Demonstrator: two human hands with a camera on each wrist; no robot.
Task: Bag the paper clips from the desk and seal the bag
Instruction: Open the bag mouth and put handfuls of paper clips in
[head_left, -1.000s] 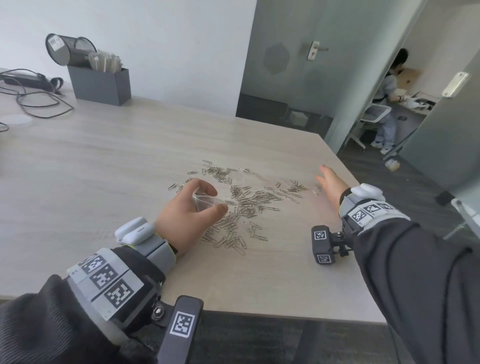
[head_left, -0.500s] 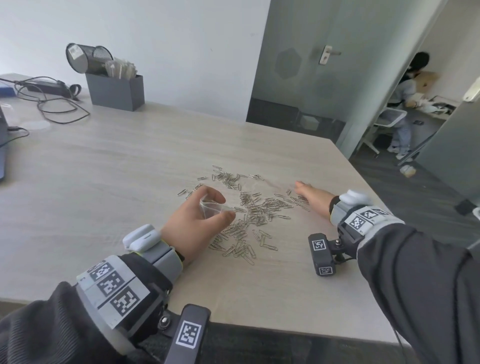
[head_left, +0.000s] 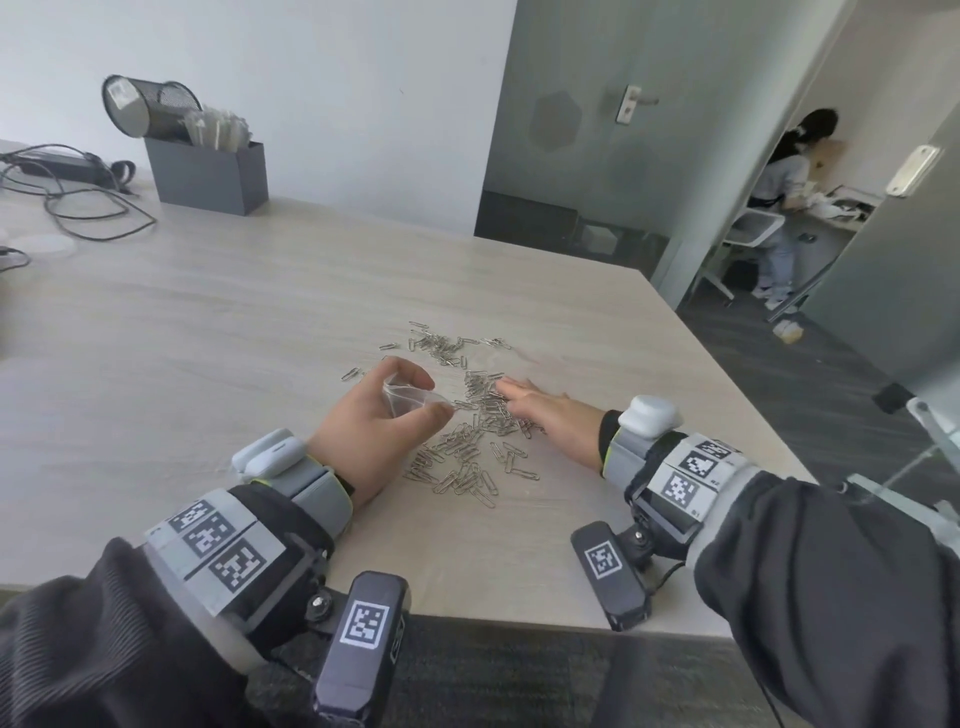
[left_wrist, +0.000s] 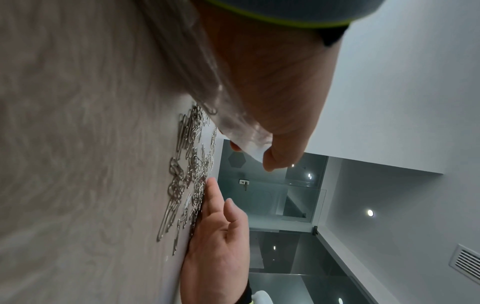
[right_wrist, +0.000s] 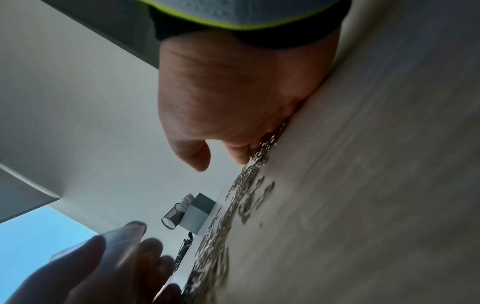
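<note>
At the far left of the pale wood-grain surface (head_left: 208, 322) one black wire-mesh pen cup (head_left: 148, 106) is seen tipped on one dark grey rectangular box (head_left: 208, 174), well apart from the work; neither belongs to the task.

Moving right, one small clear plastic bag (head_left: 410, 400) is held in the left hand (head_left: 374, 421); its grip is narrow, thumb and fingers curled round the mouth of the bag so that it is kept open just above the surface, at the left edge of the clips. The bag is judged to be thin, limp and slippery; it would best be taken at the rim, on both sides of the opening, and pinched along the seal strip when closed.

Next come the silver wire paper clips (head_left: 467, 452), scattered flat on the surface between and beyond the two hands; they cannot be counted exactly, but several dozen are judged to lie there, none visibly in the bag. Each is light, stiff and thin, hard to pinch singly and apt to tangle or skid; gathering by sweeping is judged easier.

At the right, the right hand (head_left: 545, 410) is laid flat with fingers extended against the heap's right side; nothing is held by it.
</note>
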